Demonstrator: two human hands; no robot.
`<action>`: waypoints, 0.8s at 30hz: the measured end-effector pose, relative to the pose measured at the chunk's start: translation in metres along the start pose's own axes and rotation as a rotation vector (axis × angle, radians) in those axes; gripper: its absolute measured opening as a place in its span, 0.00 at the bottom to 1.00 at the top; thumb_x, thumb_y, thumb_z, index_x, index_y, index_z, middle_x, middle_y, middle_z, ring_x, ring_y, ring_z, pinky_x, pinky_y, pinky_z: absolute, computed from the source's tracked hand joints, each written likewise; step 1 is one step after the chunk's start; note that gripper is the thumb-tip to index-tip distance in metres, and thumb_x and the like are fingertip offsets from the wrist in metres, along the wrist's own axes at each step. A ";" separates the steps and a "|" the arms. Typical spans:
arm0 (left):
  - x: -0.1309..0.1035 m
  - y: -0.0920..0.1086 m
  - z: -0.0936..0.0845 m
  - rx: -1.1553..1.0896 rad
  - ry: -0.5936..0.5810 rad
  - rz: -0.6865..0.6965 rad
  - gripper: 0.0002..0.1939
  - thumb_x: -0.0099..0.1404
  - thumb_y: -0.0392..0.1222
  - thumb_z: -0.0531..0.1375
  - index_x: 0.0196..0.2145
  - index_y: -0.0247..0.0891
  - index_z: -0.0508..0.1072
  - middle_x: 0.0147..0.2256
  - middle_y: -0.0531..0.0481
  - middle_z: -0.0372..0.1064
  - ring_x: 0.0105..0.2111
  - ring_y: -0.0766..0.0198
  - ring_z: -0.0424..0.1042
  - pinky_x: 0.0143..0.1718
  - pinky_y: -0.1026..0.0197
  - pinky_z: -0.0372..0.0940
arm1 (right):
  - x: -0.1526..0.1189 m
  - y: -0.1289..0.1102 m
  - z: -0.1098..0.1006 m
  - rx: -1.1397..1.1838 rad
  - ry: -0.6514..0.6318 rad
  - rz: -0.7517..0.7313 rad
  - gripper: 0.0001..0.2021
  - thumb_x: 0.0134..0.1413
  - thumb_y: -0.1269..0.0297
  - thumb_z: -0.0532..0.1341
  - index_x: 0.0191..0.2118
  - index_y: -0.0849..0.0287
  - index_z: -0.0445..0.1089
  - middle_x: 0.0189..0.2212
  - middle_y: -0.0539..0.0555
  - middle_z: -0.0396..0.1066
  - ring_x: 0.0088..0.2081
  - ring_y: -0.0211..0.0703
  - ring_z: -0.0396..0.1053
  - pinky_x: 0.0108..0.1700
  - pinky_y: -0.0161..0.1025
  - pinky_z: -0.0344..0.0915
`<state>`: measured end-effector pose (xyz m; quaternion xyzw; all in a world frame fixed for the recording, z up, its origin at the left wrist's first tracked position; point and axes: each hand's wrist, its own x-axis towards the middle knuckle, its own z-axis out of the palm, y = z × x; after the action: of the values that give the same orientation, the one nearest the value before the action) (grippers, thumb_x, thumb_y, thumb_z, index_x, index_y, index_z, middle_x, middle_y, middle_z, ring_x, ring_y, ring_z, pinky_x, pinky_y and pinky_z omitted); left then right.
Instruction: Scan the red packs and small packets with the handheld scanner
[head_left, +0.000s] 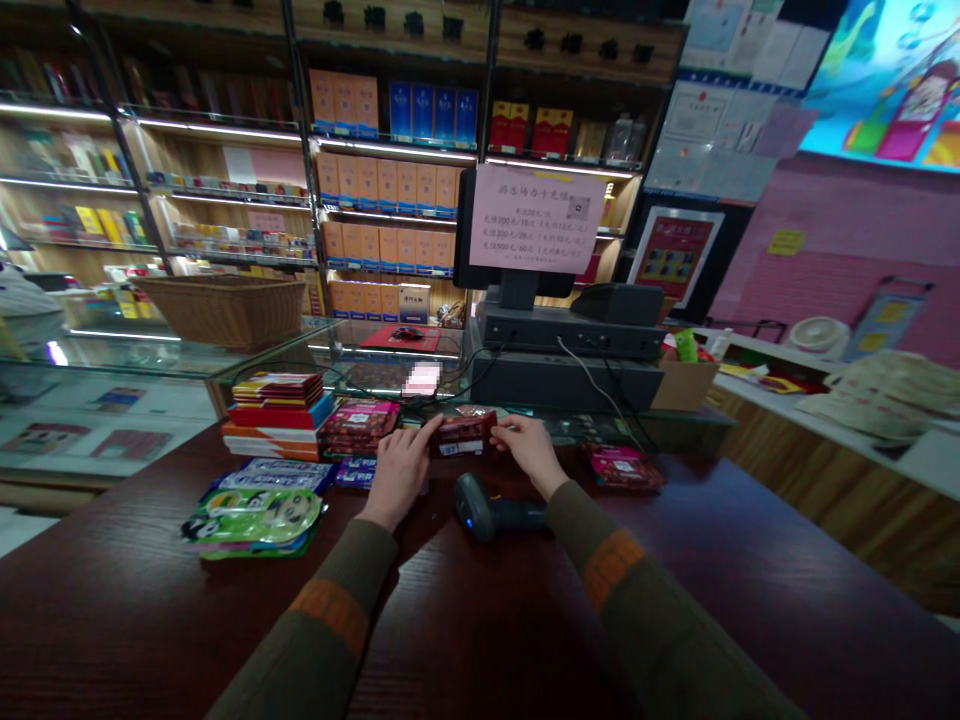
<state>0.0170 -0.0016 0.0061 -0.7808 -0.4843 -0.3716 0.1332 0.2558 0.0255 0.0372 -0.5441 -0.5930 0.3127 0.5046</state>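
A small dark red packet with a white printed label is raised over the dark wooden counter, held by its two ends. My left hand grips its left end, with the index finger along the upper corner. At the other end, my right hand pinches the edge between thumb and fingertips. Just below the packet lies a black barcode scanner with a blue light, its handle partly behind my right wrist. To the left of my left hand are a pile of red-pink packets and some purple packets.
Panda-printed green packs and a stack of boxes occupy the counter's left side. Another red-pink packet lies right. Behind stand a monitor with a paper notice, a cardboard box and a wicker basket.
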 end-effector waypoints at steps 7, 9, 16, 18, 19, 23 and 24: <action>0.001 0.001 0.000 -0.085 0.148 -0.098 0.17 0.70 0.37 0.56 0.55 0.41 0.70 0.39 0.48 0.77 0.41 0.58 0.72 0.48 0.53 0.60 | -0.002 0.007 -0.007 0.090 0.016 -0.048 0.08 0.44 0.58 0.65 0.28 0.57 0.75 0.24 0.50 0.77 0.27 0.43 0.74 0.34 0.38 0.69; 0.000 0.002 0.001 -0.088 0.139 -0.069 0.09 0.70 0.38 0.57 0.45 0.42 0.75 0.39 0.49 0.78 0.41 0.57 0.73 0.47 0.52 0.59 | -0.004 0.010 -0.011 0.115 0.019 -0.058 0.08 0.43 0.58 0.66 0.28 0.57 0.75 0.24 0.50 0.77 0.28 0.44 0.75 0.35 0.39 0.69; 0.005 0.018 -0.004 -0.141 0.124 0.055 0.10 0.71 0.36 0.54 0.41 0.42 0.75 0.40 0.52 0.80 0.39 0.63 0.76 0.43 0.57 0.63 | -0.016 0.017 -0.029 0.277 0.003 -0.026 0.12 0.37 0.58 0.69 0.31 0.57 0.78 0.30 0.52 0.80 0.37 0.48 0.77 0.46 0.44 0.70; 0.010 0.023 -0.006 -0.137 0.128 0.094 0.11 0.71 0.35 0.53 0.41 0.42 0.75 0.40 0.52 0.80 0.38 0.63 0.77 0.42 0.59 0.64 | -0.021 0.016 -0.036 0.271 0.012 -0.012 0.13 0.39 0.57 0.67 0.33 0.57 0.78 0.32 0.53 0.80 0.40 0.50 0.77 0.49 0.45 0.69; 0.012 0.025 -0.007 -0.131 0.130 0.113 0.11 0.71 0.35 0.53 0.40 0.41 0.76 0.40 0.52 0.80 0.39 0.63 0.77 0.42 0.59 0.65 | -0.024 0.014 -0.040 0.253 0.022 -0.009 0.13 0.41 0.57 0.66 0.33 0.57 0.79 0.33 0.53 0.81 0.41 0.50 0.77 0.51 0.46 0.69; 0.022 0.035 -0.010 -0.111 0.121 0.177 0.12 0.71 0.35 0.53 0.41 0.42 0.76 0.40 0.51 0.80 0.39 0.62 0.77 0.44 0.59 0.67 | -0.033 0.009 -0.054 0.206 0.041 -0.017 0.16 0.50 0.53 0.60 0.35 0.57 0.80 0.37 0.54 0.81 0.46 0.52 0.75 0.55 0.47 0.66; 0.025 0.038 -0.010 -0.111 0.121 0.192 0.12 0.71 0.35 0.53 0.41 0.42 0.76 0.41 0.51 0.80 0.40 0.62 0.77 0.44 0.59 0.67 | -0.035 0.008 -0.058 0.209 0.038 -0.018 0.17 0.51 0.51 0.60 0.37 0.57 0.80 0.39 0.54 0.81 0.47 0.52 0.75 0.55 0.47 0.66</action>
<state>0.0510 -0.0093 0.0363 -0.8057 -0.3771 -0.4299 0.1540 0.3090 -0.0168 0.0376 -0.4888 -0.5523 0.3579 0.5727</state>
